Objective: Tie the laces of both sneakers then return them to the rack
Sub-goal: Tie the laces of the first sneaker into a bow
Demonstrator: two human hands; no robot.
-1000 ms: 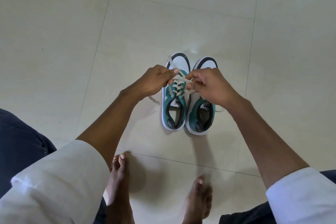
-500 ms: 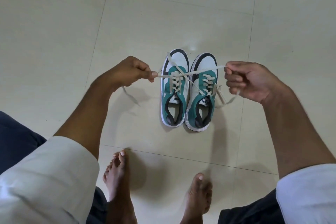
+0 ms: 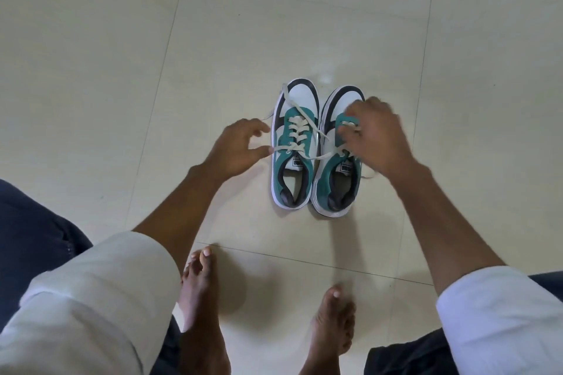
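The floor (image 3: 122, 70) was pale cream tile, glossy, with thin dark grout lines crossing it and a soft glare just beyond the shoes. Two teal, white and black sneakers stood side by side, touching, toes pointing away. The left sneaker (image 3: 294, 146) had one lace (image 3: 297, 125) trailing over its toe and another running left into the left hand (image 3: 236, 148), whose thumb and forefinger pinched the lace end while the other fingers curled loosely. The right hand (image 3: 376, 137) hovered over the right sneaker (image 3: 335, 183), fingers bent down among its laces; whether it gripped one could not be told. Two bare feet (image 3: 198, 292) stood near the camera.
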